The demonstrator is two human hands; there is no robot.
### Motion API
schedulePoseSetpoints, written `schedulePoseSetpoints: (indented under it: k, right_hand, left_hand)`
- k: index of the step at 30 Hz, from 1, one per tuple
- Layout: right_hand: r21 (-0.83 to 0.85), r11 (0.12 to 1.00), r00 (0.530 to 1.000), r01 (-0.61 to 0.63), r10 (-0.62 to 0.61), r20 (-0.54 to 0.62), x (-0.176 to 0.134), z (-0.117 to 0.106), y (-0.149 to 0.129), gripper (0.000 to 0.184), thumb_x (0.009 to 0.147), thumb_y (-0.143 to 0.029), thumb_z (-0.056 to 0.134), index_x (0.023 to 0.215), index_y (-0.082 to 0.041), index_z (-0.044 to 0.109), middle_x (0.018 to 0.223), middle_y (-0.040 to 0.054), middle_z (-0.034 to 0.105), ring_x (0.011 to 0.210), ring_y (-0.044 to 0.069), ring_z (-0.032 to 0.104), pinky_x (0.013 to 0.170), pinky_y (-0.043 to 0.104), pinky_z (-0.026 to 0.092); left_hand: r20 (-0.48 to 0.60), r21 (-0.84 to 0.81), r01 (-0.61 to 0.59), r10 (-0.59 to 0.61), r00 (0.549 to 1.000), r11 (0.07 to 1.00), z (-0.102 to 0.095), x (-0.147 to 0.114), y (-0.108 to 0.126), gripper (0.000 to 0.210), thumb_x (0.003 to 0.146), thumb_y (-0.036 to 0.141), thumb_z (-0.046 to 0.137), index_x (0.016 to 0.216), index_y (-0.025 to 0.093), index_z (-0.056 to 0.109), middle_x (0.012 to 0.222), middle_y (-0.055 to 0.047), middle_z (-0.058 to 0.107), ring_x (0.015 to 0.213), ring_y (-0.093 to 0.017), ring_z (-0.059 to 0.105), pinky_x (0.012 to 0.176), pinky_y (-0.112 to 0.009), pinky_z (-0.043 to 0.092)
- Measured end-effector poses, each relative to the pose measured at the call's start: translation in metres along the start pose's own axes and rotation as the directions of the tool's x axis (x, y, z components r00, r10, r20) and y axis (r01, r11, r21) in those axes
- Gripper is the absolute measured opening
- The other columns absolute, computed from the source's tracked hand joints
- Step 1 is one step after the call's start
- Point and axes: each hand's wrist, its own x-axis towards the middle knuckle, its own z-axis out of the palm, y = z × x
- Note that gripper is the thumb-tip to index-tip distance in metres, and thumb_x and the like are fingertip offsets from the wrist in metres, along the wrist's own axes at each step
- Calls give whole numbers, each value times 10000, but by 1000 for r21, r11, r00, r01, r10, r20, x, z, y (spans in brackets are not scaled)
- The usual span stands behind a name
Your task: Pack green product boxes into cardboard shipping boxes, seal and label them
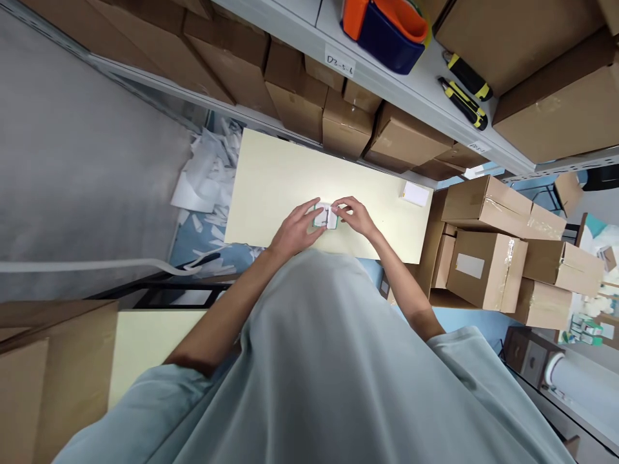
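Observation:
A small white carton with green edges [331,221] lies between my hands over the pale tabletop, with a dark gap down its middle. My left hand [298,229] grips its left side, the thumb along the near edge and the fingers at the far edge. At the carton's upper right, my right hand [356,216] pinches a white part with thumb and forefinger. The carton is too small in view to read any print or make out its contents.
The cream tabletop [275,187] bears a white box [414,193] at its far right. Paper scraps [207,171] heap beyond its left end. A shelf with utility knives [463,103] and a tape dispenser [387,32] overhangs the back. Cardboard boxes [483,267] stack at right.

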Motion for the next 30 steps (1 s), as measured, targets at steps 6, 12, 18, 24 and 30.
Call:
schedulePoseSetpoints:
  k: [6, 12, 18, 24, 30]
  right_hand:
    - [9, 991, 988, -136, 136, 71, 2, -7, -11, 198, 978, -391, 774, 1006, -198, 808, 1216, 71, 704, 871, 135, 723, 644, 218, 670]
    - [-211, 967, 973, -143, 176, 147, 18, -23, -27, 72, 900, -236, 790, 883, -174, 823, 910, 22, 785, 765, 134, 702, 750, 252, 623]
    - [-262, 964, 982, 34, 17, 189, 25, -23, -32, 138, 942, -153, 644, 916, -198, 772, 1029, 28, 794, 947, 170, 743, 999, 339, 613]
    - [-183, 978, 995, -99, 103, 14, -3, 2, -23, 96, 1001, -262, 628, 963, -214, 703, 1072, 42, 722, 924, 172, 711, 815, 300, 663]
    - [-84, 991, 983, -107, 92, -160, -41, 42, -20, 188, 1054, -393, 662, 1074, -223, 738, 1205, 62, 698, 941, 148, 753, 835, 285, 676]
  left_hand:
    - [158, 69, -59, 47, 986, 996, -4, -1, -10, 507, 1105, 449, 619, 1592, 311, 632, 1747, -121, 573, 1591, -321, 586, 1338, -563, 493]
    - [188, 90, -87, 69, 980, 992, 0, 6, -10, 519, 1098, 383, 609, 1608, 293, 637, 1754, -111, 567, 1579, -322, 599, 1334, -538, 504]
    - [130, 97, -70, 58, 990, 993, -11, 7, -15, 497, 1095, 392, 620, 1583, 300, 653, 1768, -118, 544, 1536, -333, 624, 1258, -521, 562]
    - [4, 23, 22, -22, 1000, 999, -29, 2, -12, 395, 1071, 281, 520, 1346, 300, 804, 1562, -96, 686, 1311, -288, 730, 1173, -504, 605]
    - [-55, -63, 104, -108, 993, 993, -18, -4, 13, 295, 1018, 442, 661, 1214, 279, 810, 1569, -108, 675, 1414, -323, 678, 1238, -534, 564]
